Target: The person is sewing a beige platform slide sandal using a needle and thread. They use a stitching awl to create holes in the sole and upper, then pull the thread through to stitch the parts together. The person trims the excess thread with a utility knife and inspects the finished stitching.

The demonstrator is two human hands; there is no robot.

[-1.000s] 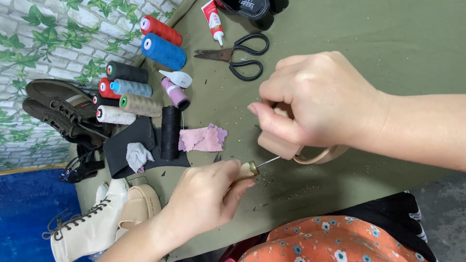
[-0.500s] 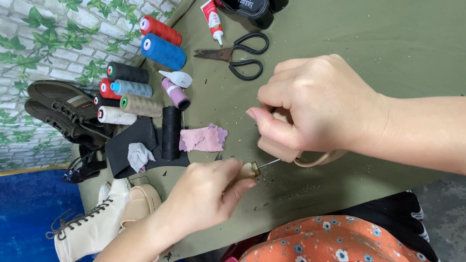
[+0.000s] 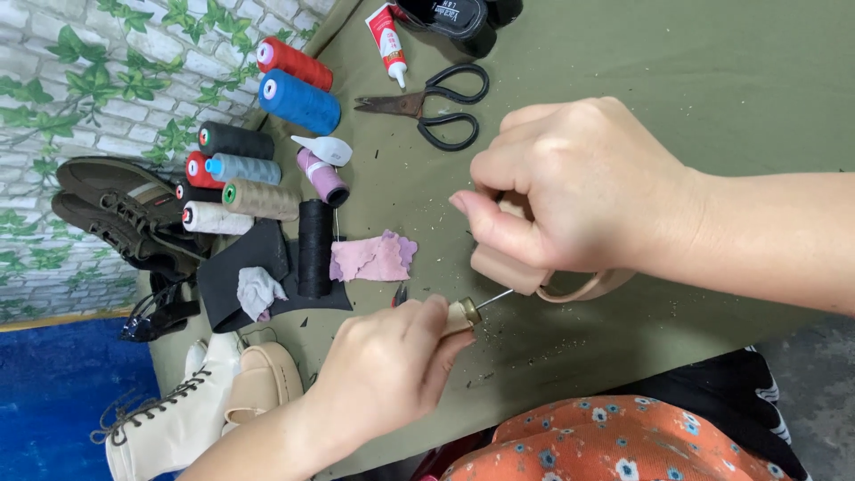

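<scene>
left hand (image 3: 387, 370) fisted low, right hand (image 3: 579, 187) clenched above, fingers curled

1. An olive-green cloth-covered table (image 3: 712, 71) carries everything, speckled with dark crumbs.
2. At eleven o'clock lie black-handled scissors (image 3: 432, 105), a glue tube (image 3: 388, 32), and red (image 3: 294, 62) and blue (image 3: 299, 101) thread spools.
3. At nine o'clock lie more spools (image 3: 239, 169), a black spool (image 3: 313, 247) and a pink scrap (image 3: 374, 258).
4. At seven o'clock, at the table edge, lies a cream boot (image 3: 174, 423).
</scene>
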